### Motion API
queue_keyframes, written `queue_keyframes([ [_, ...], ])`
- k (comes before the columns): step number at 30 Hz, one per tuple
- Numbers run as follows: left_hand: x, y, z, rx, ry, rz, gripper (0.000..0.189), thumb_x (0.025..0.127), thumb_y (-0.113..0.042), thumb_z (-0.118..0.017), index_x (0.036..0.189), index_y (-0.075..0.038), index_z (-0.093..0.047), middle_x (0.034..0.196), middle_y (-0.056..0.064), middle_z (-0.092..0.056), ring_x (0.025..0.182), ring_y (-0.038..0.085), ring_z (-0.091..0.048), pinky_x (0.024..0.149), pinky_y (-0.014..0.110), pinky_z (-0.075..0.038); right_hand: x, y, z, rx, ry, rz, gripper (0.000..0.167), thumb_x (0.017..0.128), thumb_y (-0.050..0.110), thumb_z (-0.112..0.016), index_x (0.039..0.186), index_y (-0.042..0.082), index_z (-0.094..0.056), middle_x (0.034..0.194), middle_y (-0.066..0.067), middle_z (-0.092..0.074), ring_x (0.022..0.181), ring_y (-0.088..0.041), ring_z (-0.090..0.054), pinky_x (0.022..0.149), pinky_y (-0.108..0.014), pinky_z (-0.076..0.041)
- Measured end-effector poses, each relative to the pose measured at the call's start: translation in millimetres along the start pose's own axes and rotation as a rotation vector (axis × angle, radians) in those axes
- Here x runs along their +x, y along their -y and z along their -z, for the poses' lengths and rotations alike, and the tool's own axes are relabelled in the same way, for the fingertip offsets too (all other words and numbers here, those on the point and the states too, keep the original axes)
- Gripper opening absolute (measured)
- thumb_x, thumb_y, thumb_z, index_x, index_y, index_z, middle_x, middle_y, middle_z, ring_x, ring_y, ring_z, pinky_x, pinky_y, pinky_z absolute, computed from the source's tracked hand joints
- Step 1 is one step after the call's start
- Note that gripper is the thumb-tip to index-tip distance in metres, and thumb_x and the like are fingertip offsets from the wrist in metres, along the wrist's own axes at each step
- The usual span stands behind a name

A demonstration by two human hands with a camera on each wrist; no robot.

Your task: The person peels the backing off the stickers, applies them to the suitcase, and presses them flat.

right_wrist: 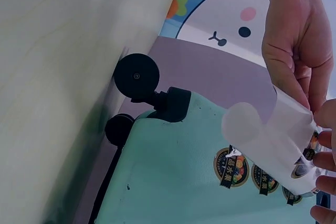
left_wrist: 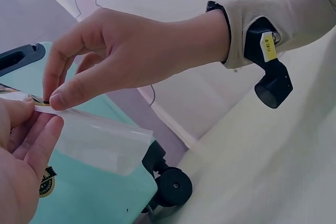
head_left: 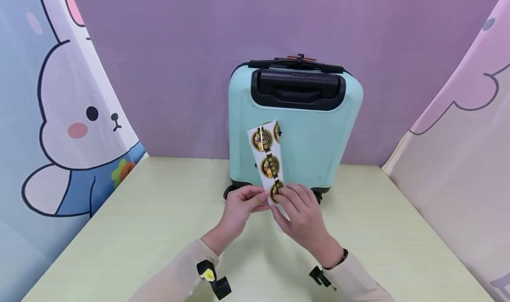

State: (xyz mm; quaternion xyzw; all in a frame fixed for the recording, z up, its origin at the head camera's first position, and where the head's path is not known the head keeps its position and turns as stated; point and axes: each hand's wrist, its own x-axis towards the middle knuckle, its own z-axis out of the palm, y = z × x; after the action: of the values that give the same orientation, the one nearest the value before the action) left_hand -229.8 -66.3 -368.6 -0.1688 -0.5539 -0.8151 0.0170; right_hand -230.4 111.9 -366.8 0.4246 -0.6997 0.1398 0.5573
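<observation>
In the head view, my left hand (head_left: 235, 209) pinches the left edge of a white sticker strip (head_left: 268, 145) printed with round black-and-gold stickers. My right hand (head_left: 303, 215) holds the strip's lower part, fingers over the lowest visible sticker (head_left: 275, 189). The left wrist view has the right hand (left_wrist: 121, 51) pinching the strip's edge with thumb and fingertip, beside the left hand (left_wrist: 21, 166). Behind the strip stands a mint-green suitcase (head_left: 311, 147), upright. On its shell, the right wrist view shows several round stickers (right_wrist: 231, 167), partly overlapped by the strip.
The suitcase has a black handle recess (head_left: 299, 89) at the top and black wheels (right_wrist: 136, 76) at the bottom. It stands on a pale table (head_left: 167, 231). A purple backdrop (head_left: 167, 71) hangs behind, with a printed rabbit curtain (head_left: 71, 111) on the left.
</observation>
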Motion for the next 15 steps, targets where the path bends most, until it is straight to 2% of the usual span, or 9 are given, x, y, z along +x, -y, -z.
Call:
queue_keyframes([
  [4, -2.4, -0.2, -1.0, -0.006, 0.002, -0.004, 0.017, 0.093, 0.01, -0.061, 0.106, 0.022, -0.061, 0.085, 0.006, -0.07, 0.076, 0.016, -0.073, 0.076, 0.036, -0.061, 0.9, 0.6, -0.2, -0.008, -0.006, 0.001, 0.026, 0.1, 0.022, -0.058, 0.092, 0.001, -0.07, 0.093, -0.011, -0.068, 0.089, -0.032, -0.063, 0.08, -0.045, -0.052],
  [9, -4.0, 3.1, -2.3, -0.03, -0.009, 0.003, 0.01, 0.092, 0.012, -0.062, 0.097, 0.007, -0.07, 0.083, 0.005, -0.07, 0.076, 0.015, -0.072, 0.076, 0.035, -0.061, 1.2, 0.8, -0.5, -0.005, -0.018, 0.003, 0.027, 0.1, 0.021, -0.06, 0.09, 0.0, -0.072, 0.087, -0.01, -0.069, 0.085, -0.031, -0.063, 0.079, -0.044, -0.052],
  [11, -4.4, 4.2, -2.5, -0.025, -0.004, -0.001, 0.01, 0.091, 0.012, -0.063, 0.098, 0.008, -0.069, 0.084, 0.005, -0.07, 0.077, 0.015, -0.073, 0.077, 0.035, -0.06, 0.7, 0.8, -0.4, -0.005, -0.025, 0.005, 0.026, 0.1, 0.02, -0.06, 0.09, -0.001, -0.073, 0.086, -0.01, -0.07, 0.083, -0.03, -0.063, 0.077, -0.044, -0.052],
  [15, -5.1, 5.0, -2.7, -0.001, 0.015, -0.017, 0.015, 0.092, 0.011, -0.062, 0.104, 0.021, -0.062, 0.087, 0.006, -0.071, 0.08, 0.016, -0.073, 0.079, 0.037, -0.06, -0.1, 1.0, -0.1, -0.007, -0.03, 0.012, 0.026, 0.1, 0.019, -0.06, 0.089, 0.0, -0.073, 0.084, -0.009, -0.07, 0.082, -0.028, -0.064, 0.076, -0.045, -0.053],
])
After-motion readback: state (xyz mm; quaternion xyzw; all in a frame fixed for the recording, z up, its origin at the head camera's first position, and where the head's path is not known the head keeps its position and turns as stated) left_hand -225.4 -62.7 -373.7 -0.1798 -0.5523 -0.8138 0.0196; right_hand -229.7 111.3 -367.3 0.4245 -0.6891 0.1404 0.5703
